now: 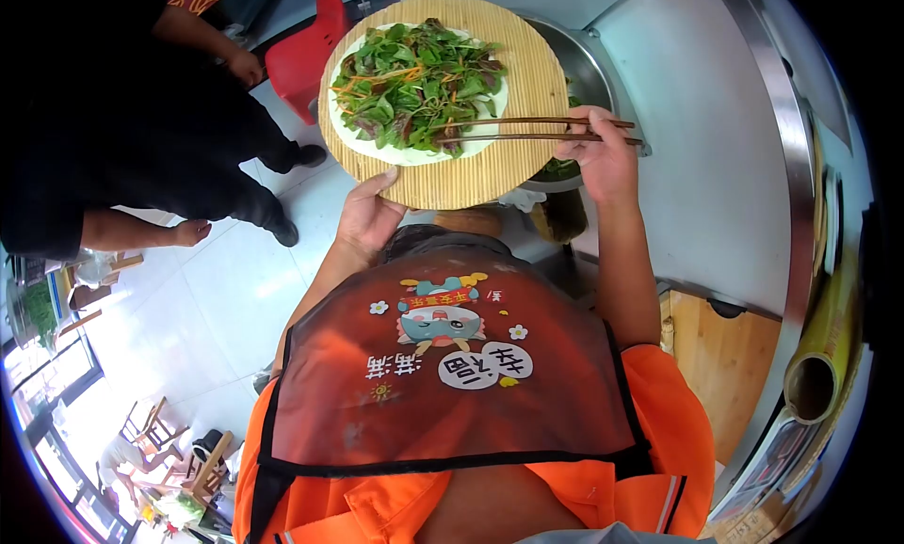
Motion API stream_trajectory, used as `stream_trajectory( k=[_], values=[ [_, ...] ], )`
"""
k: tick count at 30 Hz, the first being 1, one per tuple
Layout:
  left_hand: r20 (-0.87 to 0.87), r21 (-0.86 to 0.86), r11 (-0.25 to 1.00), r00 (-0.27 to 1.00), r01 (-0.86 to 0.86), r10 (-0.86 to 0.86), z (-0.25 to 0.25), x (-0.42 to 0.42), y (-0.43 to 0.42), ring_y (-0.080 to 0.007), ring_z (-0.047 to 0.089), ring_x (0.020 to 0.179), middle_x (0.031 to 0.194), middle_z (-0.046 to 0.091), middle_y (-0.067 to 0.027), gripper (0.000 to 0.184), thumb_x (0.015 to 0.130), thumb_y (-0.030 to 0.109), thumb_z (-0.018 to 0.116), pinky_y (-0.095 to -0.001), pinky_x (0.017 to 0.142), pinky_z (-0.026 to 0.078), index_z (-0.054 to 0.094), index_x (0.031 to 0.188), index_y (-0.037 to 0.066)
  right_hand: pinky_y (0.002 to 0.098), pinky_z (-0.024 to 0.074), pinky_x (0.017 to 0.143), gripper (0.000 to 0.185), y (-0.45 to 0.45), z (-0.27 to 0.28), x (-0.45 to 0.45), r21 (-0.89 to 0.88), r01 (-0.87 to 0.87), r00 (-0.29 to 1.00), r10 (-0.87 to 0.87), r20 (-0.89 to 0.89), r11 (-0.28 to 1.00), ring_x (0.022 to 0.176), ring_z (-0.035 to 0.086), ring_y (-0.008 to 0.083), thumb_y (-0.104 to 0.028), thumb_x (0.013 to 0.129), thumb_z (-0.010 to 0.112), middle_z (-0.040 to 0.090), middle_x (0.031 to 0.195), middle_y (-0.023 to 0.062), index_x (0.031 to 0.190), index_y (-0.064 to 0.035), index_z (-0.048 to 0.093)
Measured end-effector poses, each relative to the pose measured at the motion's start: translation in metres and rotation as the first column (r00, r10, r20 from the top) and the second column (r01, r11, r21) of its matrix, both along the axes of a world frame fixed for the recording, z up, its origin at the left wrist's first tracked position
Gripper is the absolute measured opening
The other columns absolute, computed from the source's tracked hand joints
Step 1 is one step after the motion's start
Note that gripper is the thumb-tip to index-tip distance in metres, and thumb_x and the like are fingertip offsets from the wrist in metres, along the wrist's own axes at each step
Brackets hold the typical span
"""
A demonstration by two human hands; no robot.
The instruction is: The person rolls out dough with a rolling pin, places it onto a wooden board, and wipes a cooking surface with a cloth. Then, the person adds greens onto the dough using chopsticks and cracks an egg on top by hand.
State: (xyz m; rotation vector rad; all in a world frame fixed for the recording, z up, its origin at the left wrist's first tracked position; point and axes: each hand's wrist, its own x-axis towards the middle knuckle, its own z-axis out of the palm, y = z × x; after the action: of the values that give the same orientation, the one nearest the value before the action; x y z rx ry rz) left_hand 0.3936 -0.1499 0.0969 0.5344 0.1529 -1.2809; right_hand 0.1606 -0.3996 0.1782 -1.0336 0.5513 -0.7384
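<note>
My left hand [369, 220] grips the lower left edge of a round woven bamboo tray [471, 188], thumb on top and fingers underneath. On the tray lies a thin white round wrapper [395, 155]. Leafy greens [414, 83] with orange shreds are spread over most of it. In my right hand [607, 158] is a pair of brown chopsticks [537, 130], held level across the tray's right side. Their tips touch or nearly touch the greens at the wrapper's lower edge. Behind the tray, a metal basin [595, 69] with more greens is partly hidden.
At the left stands a person in dark clothes [179, 158], near a red plastic stool [306, 55]. A pale metal counter [697, 149] runs along the right, with a wooden board [720, 375] below. A bamboo tube [812, 386] is at the far right. Wooden chairs [155, 426] stand lower left.
</note>
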Motion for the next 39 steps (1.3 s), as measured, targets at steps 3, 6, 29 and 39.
stream_trajectory(
  k=[3, 6, 29, 39],
  values=[
    [0.006, 0.026, 0.999, 1.0, -0.021, 0.021, -0.004, -0.001, 0.002, -0.0314, 0.049, 0.135, 0.147, 0.05, -0.0152, 0.063, 0.09, -0.003, 0.06, -0.0488, 0.117, 0.037, 0.036, 0.148, 0.001, 0.0389, 0.0618, 0.067, 0.029, -0.003, -0.002, 0.0, -0.067, 0.006, 0.995, -0.013, -0.097, 0.998, 0.071, 0.071, 0.0247, -0.021, 0.099, 0.058, 0.068, 0.087, 0.0121, 0.106, 0.0057, 0.068],
    [0.016, 0.036, 0.999, 0.999, -0.037, 0.036, -0.005, -0.001, 0.005, -0.031, 0.046, 0.138, 0.147, 0.049, -0.0148, 0.065, 0.089, -0.003, 0.061, -0.0465, 0.118, 0.036, 0.036, 0.148, 0.001, 0.0385, 0.0618, 0.066, 0.029, -0.01, -0.002, 0.0, -0.07, 0.029, 0.992, -0.038, -0.123, 0.997, 0.071, 0.071, 0.0246, -0.021, 0.099, 0.058, 0.066, 0.084, 0.0105, 0.105, 0.0053, 0.068],
    [0.215, 0.224, 0.915, 0.933, -0.335, 0.289, -0.04, 0.029, 0.135, -0.0312, 0.046, 0.139, 0.15, 0.047, -0.0169, 0.063, 0.093, 0.001, 0.058, -0.0504, 0.118, 0.036, 0.034, 0.151, 0.002, 0.0348, 0.0634, 0.058, 0.027, -0.065, -0.08, -0.039, -0.143, 0.476, 0.77, -0.49, -0.408, 0.867, 0.064, 0.072, 0.0282, -0.015, 0.098, 0.054, 0.063, 0.09, 0.0171, 0.104, 0.0076, 0.067],
    [0.152, 0.135, 0.961, 0.964, -0.241, 0.22, -0.045, 0.023, 0.118, -0.0299, 0.047, 0.138, 0.149, 0.048, -0.0151, 0.061, 0.093, 0.0, 0.057, -0.0487, 0.118, 0.037, 0.036, 0.151, 0.002, 0.0368, 0.0647, 0.057, 0.024, -0.061, -0.125, -0.018, -0.11, 0.605, 0.747, -0.609, -0.267, 0.789, 0.064, 0.073, 0.0322, -0.01, 0.096, 0.052, 0.065, 0.086, 0.021, 0.099, 0.0107, 0.064]
  ],
)
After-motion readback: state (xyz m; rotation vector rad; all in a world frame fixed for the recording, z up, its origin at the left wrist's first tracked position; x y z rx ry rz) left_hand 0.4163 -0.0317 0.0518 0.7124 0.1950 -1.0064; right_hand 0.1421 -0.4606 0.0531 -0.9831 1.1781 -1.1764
